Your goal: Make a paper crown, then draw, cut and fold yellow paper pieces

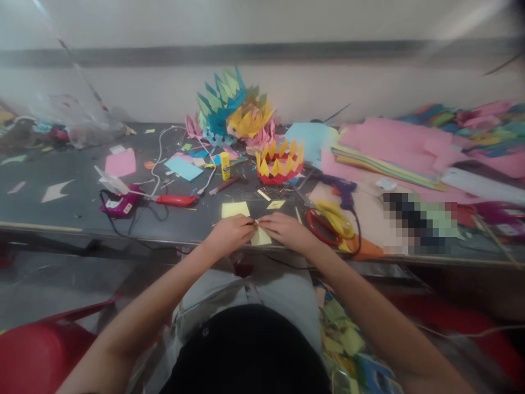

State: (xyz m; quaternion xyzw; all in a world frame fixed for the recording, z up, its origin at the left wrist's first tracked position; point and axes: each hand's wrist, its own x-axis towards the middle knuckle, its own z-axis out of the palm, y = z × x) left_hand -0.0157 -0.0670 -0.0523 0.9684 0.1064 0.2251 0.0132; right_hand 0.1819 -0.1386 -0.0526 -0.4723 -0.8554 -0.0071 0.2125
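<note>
At the table's front edge, a small piece of pale yellow paper point(261, 237) lies between my two hands, with what looks like a fold at its top. My left hand point(232, 233) pinches it from the left, and my right hand point(285, 229) presses its fingertips on it from the right. Just beyond my left hand is a pale yellow paper square point(235, 209); beyond my right hand, a smaller yellow scrap point(276, 204). A red and yellow paper crown point(281, 172) stands farther back. Scissors with red and yellow handles point(328, 225) lie right of my right hand.
A yellow glue stick point(225, 166) stands mid-table. Several coloured paper crowns point(233, 112) are heaped at the back. A purple glue gun point(342, 189) and stacked pink paper point(402, 145) lie to the right. Left are a purple box point(123, 202), a red-handled tool point(176, 200) and cords.
</note>
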